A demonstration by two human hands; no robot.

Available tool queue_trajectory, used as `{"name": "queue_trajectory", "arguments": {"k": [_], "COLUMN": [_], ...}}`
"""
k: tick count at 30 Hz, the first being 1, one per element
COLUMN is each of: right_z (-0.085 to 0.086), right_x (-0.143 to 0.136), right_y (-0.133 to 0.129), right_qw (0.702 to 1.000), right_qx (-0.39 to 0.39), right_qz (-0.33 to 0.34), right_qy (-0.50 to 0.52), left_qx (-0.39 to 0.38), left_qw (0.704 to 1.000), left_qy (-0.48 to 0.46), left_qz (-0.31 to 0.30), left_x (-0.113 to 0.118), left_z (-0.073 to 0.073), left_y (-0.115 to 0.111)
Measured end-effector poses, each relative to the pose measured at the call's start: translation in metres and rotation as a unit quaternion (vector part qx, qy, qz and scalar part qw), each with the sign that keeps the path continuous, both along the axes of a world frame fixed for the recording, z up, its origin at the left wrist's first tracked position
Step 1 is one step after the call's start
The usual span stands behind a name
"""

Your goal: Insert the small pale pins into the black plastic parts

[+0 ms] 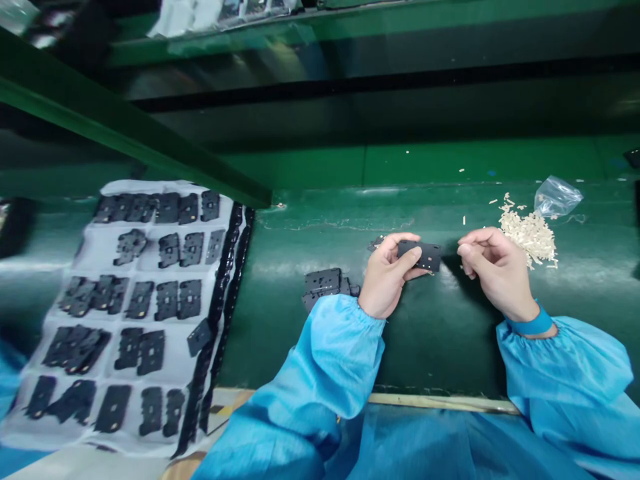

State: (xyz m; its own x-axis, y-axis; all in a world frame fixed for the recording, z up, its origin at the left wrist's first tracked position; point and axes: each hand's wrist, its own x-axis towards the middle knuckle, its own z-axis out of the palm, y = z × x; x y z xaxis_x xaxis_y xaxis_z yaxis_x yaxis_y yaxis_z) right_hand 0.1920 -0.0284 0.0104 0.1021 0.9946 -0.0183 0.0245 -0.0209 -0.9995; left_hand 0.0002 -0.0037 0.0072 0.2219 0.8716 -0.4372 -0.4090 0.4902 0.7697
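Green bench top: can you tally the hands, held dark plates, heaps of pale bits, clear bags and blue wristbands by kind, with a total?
Hands (left hand, right hand): 2
Held dark plate: 1
Heap of pale bits: 1
Clear bag: 1
Blue wristband: 1
Total: 6

With my left hand I grip a flat black plate over the green table, my thumb on its face, while my right hand, a blue band round its wrist, is apart from the plate with thumb and forefinger pinched together. Just beyond that hand lie a heap of small cream pieces and a clear plastic bag. Near my left sleeve is a pile of black plates, and farther left a white tray holds rows of black parts.
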Motion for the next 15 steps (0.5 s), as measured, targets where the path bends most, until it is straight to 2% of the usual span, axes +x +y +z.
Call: {"name": "queue_trajectory", "arguments": {"k": [5, 15], "right_z": [0.002, 0.0021], "right_x": [-0.0044, -0.0002], "right_y": [-0.0033, -0.007], "right_qw": [0.998, 0.992], "right_qx": [0.037, 0.061], "right_qz": [0.026, 0.057], "right_qy": [-0.048, -0.094], "left_qx": [-0.023, -0.012], "left_qw": [1.0, 0.999], "left_qy": [0.008, 0.025], "left_qz": [-0.007, -0.037], "left_x": [-0.0005, -0.0006], "left_z": [0.0038, 0.0059], "left_y": [-0.002, -0.004]}}
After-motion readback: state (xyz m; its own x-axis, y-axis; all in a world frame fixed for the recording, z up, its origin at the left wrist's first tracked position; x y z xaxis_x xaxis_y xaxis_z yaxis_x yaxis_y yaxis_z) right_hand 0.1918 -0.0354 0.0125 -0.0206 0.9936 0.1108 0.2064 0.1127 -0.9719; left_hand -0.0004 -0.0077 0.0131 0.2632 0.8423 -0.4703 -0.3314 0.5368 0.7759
